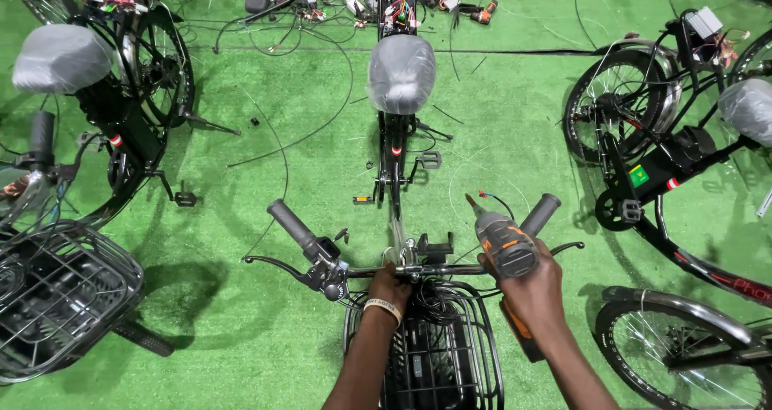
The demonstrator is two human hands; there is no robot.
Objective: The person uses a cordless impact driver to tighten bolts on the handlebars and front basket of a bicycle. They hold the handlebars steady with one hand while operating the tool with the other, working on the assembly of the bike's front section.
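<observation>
Handlebar [418, 270] of the centre bicycle, above its wire front basket [474, 354], looks stiff and steady; best gripped near the stem, where the left hand [392, 284] is wrapped. Right hand [531, 285] is clamped on a heavy-looking grey-orange cordless drill [507, 245]; its bit is hard to make out

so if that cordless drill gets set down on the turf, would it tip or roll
Probably tip rather than roll: the cordless drill in the right hand looks top-heavy, its grey body sitting above an orange grip. It seems rigid, and the green turf would likely damp sliding.
</observation>
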